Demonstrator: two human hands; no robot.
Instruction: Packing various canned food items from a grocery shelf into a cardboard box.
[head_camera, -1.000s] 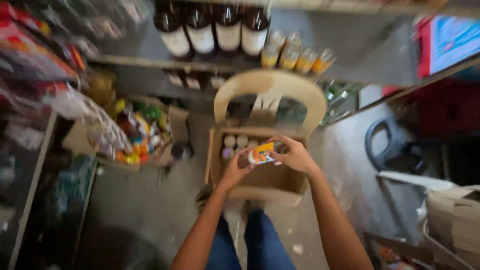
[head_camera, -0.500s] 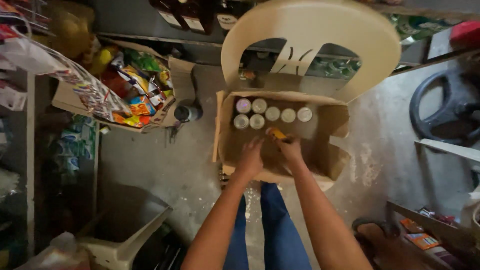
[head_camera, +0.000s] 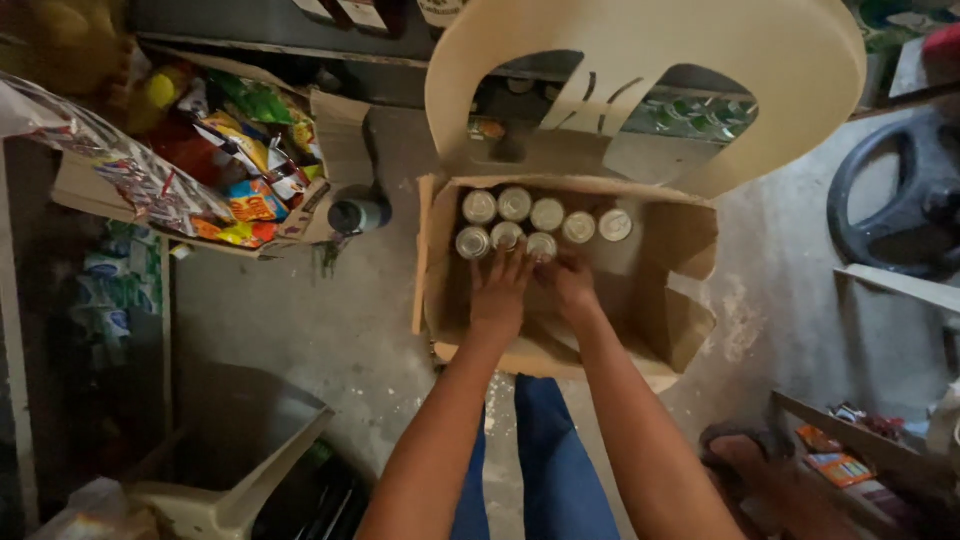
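An open cardboard box (head_camera: 432, 262) stands on a cream plastic chair (head_camera: 800, 90) in front of me. Several cans with silver tops (head_camera: 548, 214) stand in two rows at its far end. Both my hands reach down into the box. My left hand (head_camera: 500, 296) rests with spread fingertips on the nearer row of cans. My right hand (head_camera: 573, 290) is beside it, its fingers curled against the last can (head_camera: 541, 246) of that row. Its grip is hidden from me. My legs in blue trousers (head_camera: 540, 460) show below.
A second carton of colourful snack packets (head_camera: 250, 190) stands at the left, with a small dark jar (head_camera: 357, 215) next to it. Bottles stand on a shelf at the top. A black ring-shaped object (head_camera: 890, 190) is at the right, and a pale plastic chair part (head_camera: 240, 480) lies at the lower left.
Earlier both hands held an orange-labelled can above the box. They have gone down into the box, and the can now stands in the nearer row. The camera has moved closer.
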